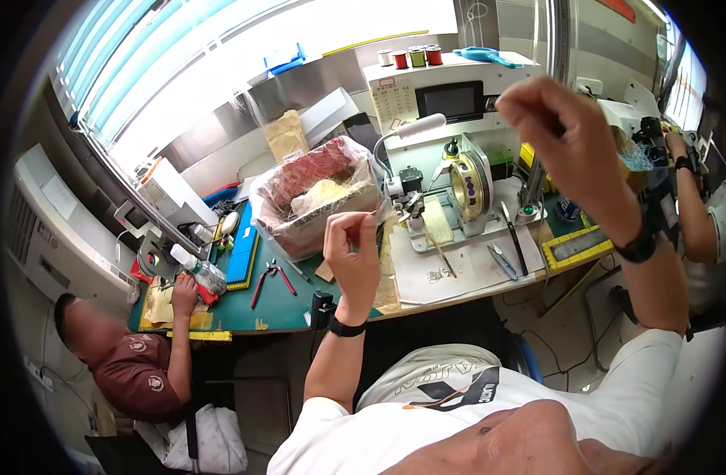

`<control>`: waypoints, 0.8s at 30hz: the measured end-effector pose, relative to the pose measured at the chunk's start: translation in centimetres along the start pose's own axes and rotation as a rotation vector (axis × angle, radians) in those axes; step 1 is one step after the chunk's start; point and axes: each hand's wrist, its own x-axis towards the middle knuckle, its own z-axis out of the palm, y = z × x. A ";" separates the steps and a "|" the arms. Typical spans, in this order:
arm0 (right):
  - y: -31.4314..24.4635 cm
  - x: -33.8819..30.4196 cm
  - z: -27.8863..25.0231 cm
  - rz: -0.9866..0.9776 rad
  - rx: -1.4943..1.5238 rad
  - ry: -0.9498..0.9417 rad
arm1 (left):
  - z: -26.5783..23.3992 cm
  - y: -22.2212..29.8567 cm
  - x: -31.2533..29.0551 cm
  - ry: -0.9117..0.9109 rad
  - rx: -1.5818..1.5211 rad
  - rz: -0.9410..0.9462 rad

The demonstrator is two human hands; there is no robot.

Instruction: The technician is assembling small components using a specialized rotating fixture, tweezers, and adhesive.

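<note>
My left hand (353,247) is raised in front of a plastic-lined bin (288,229), its thumb and fingertips pinched together. Higher up on the right, my right hand (565,134) is held in the air with its fingers curled in to the thumb. Whatever either pinch holds is too fine to make out. Between and beyond my hands stands a small bench machine with a metal ring (467,188) and a lamp (421,126). Pale tangled fibres (322,194) fill part of the bin. On the white sheet (414,277) before the machine lie tweezers (502,263) and a dark-bladed tool (514,237).
Red-handled pliers (273,281) lie on the green bench top (300,305). Thread spools (417,56) and a blue-handled tool (487,55) rest on the machine's cabinet. A co-worker (145,368) sits at the left; another person's arm (693,214) shows at the far right.
</note>
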 end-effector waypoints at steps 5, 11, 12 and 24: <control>-2.8 -6.2 5.4 -0.198 0.109 -0.044 | 1.9 6.0 -0.6 -0.366 -0.222 -0.125; -3.0 -10.1 8.2 -0.033 0.194 -0.031 | 2.6 9.0 -0.7 -0.444 -0.286 -0.167; -3.0 -10.4 8.3 0.003 0.196 -0.032 | 2.5 9.1 -0.7 -0.469 -0.275 -0.162; -1.5 -12.1 8.9 -0.040 0.100 0.033 | 3.6 9.1 -1.4 -0.553 -0.229 -0.160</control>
